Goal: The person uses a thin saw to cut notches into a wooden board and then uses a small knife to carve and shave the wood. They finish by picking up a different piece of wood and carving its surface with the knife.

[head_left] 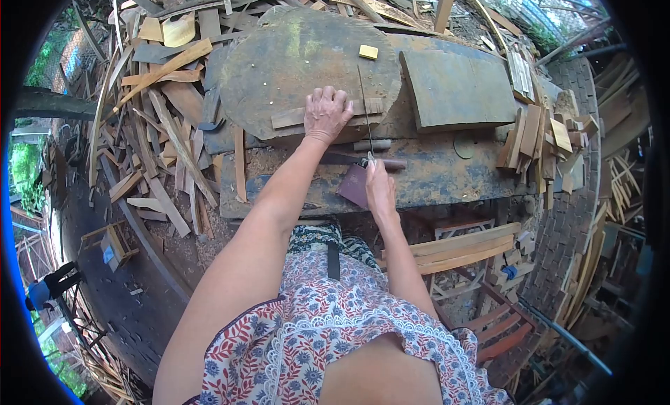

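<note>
A short wooden strip (287,117) lies across the thick round wooden slab (272,56) on the workbench. My left hand (326,113) presses down on the strip with its fingers curled over it. My right hand (380,188) is closed around the handle of a handsaw, and the handle is mostly hidden. The thin saw blade (363,91) points away from me and crosses the strip near its right end, to the right of my left hand. Higher up, a small pale wood block (368,52) rests on the slab.
To the right of the slab lies a thick wooden board (457,91). A dark reddish flat piece (354,186) sits beside my right hand. Scrap wood (174,126) is heaped at the left, and cut pieces (534,136) are stacked at the right. Planks (453,250) lie below the bench.
</note>
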`<state>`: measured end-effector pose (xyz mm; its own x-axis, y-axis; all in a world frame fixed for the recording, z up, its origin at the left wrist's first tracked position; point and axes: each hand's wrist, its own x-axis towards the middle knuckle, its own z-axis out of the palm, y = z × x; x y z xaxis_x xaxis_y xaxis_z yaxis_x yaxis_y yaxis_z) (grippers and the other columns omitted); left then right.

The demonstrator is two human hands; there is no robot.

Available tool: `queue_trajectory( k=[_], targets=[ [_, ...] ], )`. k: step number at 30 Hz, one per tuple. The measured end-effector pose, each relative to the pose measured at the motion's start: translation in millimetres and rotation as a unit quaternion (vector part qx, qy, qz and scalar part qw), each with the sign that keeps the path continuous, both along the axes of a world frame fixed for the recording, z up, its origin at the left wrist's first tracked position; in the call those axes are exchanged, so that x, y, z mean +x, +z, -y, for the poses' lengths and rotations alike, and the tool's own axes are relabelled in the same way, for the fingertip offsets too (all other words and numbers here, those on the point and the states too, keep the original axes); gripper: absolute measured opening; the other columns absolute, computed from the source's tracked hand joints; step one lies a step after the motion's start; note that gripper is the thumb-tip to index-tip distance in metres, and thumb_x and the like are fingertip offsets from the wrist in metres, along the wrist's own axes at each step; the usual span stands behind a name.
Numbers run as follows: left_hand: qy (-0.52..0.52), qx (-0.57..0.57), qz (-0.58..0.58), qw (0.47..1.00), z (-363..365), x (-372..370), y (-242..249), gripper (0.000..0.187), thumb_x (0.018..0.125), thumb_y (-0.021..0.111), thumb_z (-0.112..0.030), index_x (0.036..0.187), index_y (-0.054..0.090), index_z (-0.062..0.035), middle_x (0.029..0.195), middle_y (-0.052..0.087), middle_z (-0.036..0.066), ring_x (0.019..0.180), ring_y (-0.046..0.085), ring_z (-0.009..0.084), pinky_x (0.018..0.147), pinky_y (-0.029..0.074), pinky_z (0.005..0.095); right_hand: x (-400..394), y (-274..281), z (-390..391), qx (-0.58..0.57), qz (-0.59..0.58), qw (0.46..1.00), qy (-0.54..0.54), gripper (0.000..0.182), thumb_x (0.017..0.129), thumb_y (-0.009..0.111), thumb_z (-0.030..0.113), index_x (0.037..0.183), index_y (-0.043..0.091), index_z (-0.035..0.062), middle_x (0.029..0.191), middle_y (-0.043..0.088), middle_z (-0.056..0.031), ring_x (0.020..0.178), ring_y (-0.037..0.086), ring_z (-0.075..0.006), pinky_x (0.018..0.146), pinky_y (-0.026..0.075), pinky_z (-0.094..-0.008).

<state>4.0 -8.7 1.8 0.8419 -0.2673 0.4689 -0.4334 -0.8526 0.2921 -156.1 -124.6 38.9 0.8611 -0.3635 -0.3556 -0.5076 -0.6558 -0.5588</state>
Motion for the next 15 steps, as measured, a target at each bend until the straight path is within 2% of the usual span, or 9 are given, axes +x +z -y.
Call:
queue_trajectory(
  k=[4,7,11,15],
  targets=[
    [0.010,0.016,-0.002,1.000,2,-1,-2,0.018,0.079,0.062,-0.034,0.084,0.057,-0.0172,0.085,0.050,0.004,0.086,0.050,0.0245,0.075,0.040,0.0395,56,4,4,-0.028,0.020,0.999,0.022,0.032,0.099,0.039,0.034,0.105,0.052,0.0057,0.089,0.063,-0.0306,0.088,0.058,-0.0506,0.075,0.044,-0.0589],
    [0.015,0.011,-0.002,1.000,1,3,0,0.018,0.079,0.062,-0.034,0.083,0.057,-0.0171,0.085,0.050,0.004,0.086,0.050,0.0246,0.075,0.040,0.0397,70,-2,1,-0.040,0.045,0.998,0.023,0.031,0.099,0.039,0.033,0.106,0.052,0.0057,0.088,0.063,-0.0306,0.088,0.059,-0.0503,0.075,0.044,-0.0590],
    [0.008,0.007,-0.002,1.000,0,1,-2,0.019,0.080,0.061,-0.035,0.083,0.056,-0.0170,0.085,0.050,0.004,0.086,0.050,0.0244,0.075,0.040,0.0393,21,-4,2,0.001,0.013,1.000,0.008,0.030,0.098,0.040,0.032,0.108,0.050,0.0053,0.089,0.062,-0.0316,0.088,0.058,-0.0512,0.074,0.043,-0.0593],
    [0.013,0.015,0.001,1.000,0,1,-4,0.020,0.080,0.061,-0.035,0.084,0.056,-0.0162,0.085,0.050,0.004,0.086,0.050,0.0244,0.077,0.040,0.0392,11,1,4,-0.016,0.003,1.000,0.019,0.032,0.099,0.038,0.033,0.105,0.051,0.0045,0.088,0.062,-0.0312,0.088,0.058,-0.0509,0.074,0.043,-0.0593]
  ],
)
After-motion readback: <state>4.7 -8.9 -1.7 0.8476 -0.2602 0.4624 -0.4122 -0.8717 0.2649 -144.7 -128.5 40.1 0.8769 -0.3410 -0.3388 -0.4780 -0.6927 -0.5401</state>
